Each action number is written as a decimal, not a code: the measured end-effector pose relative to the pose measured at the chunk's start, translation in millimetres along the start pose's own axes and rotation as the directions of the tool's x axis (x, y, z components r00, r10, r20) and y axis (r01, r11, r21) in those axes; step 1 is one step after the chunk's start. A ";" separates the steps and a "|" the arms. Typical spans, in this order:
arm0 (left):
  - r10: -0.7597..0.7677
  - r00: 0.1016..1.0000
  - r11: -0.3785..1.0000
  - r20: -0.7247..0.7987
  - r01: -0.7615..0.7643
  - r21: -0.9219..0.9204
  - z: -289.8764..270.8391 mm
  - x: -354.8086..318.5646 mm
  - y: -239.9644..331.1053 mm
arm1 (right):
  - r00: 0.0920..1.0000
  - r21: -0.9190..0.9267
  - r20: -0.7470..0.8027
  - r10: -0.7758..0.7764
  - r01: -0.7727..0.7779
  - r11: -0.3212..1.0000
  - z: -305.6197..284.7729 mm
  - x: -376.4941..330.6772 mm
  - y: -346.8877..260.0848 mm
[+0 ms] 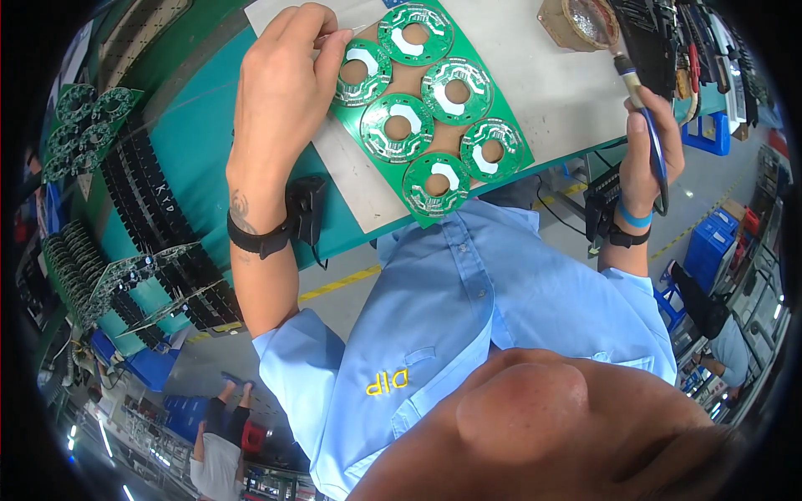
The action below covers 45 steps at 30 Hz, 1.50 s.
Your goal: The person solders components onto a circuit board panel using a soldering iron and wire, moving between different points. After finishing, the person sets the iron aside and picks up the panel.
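Note:
A green circuit-board panel [501, 107] with several ring-shaped boards lies on a pale sheet on the bench in front of me. My left hand [288, 88] is over its far left edge, thumb and fingers pinched on a thin, light wire [359, 28] that reaches toward the upper rings. At the right, my right hand [653, 146] is closed round a soldering iron [628, 73] with a dark blue cable. The iron points away from me, its front end at a small brown many-sided container [561, 25] with a greyish inside. The tip itself is hard to make out.
Black racks [142, 196] and more populated circuit boards [88, 125] stand on the green mat [196, 92] at the left. Hand tools [689, 63] and dark trays line the far right. Beyond the bench are blue crates [714, 238] and other people [219, 455].

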<state>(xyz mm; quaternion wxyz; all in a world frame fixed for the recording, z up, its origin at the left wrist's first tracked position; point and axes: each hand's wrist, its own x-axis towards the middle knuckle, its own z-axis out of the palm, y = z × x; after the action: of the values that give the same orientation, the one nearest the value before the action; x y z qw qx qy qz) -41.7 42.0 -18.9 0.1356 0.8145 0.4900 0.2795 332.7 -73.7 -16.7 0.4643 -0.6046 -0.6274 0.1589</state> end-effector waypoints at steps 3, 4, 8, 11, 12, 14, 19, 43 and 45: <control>0.008 0.999 1.000 -0.052 -0.009 -0.020 0.6 -3.1 -2.0 | 0.988 0.148 0.062 -0.142 0.132 0.980 7.6 11.3 -4.4; -0.102 0.995 0.991 -0.021 0.100 -0.083 -0.5 -4.7 1.3 | 0.970 0.235 0.139 -0.201 0.165 0.958 13.7 18.2 -11.0; -0.179 0.984 0.971 0.015 0.180 -0.156 1.1 -5.8 2.7 | 0.869 0.307 0.316 -0.381 0.286 0.908 34.1 38.4 -37.4; 0.109 0.992 0.992 -0.061 -0.112 -0.055 4.7 -3.1 -1.4 | 0.801 0.292 0.397 -0.449 0.353 0.889 47.5 45.7 -51.7; 0.139 0.989 0.990 -0.048 -0.139 -0.007 4.8 -1.3 -0.9 | 0.779 0.283 0.421 -0.464 0.373 0.884 51.6 47.1 -54.1; 0.198 0.980 0.977 -0.016 -0.196 0.085 4.6 4.2 1.0 | 0.757 0.272 0.448 -0.475 0.391 0.879 58.3 48.2 -57.0; 0.054 0.992 0.998 0.111 -0.052 -0.022 -4.4 11.1 16.1 | 0.737 0.244 0.462 -0.493 0.428 0.870 66.6 48.9 -55.9; 0.203 0.979 0.972 0.029 -0.205 0.112 10.0 9.3 2.2 | 0.730 0.224 0.444 -0.520 0.471 0.853 72.1 49.0 -53.5; 0.202 0.979 0.972 0.037 -0.205 0.118 8.9 9.3 3.2 | 0.728 0.221 0.448 -0.519 0.473 0.853 72.0 49.2 -53.8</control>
<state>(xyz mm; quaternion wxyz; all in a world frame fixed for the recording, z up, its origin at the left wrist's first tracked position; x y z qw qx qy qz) -30.7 49.0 -21.5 0.0624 0.8705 0.4183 0.2517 252.0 -14.8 6.2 0.3416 -0.3321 -0.8548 0.2059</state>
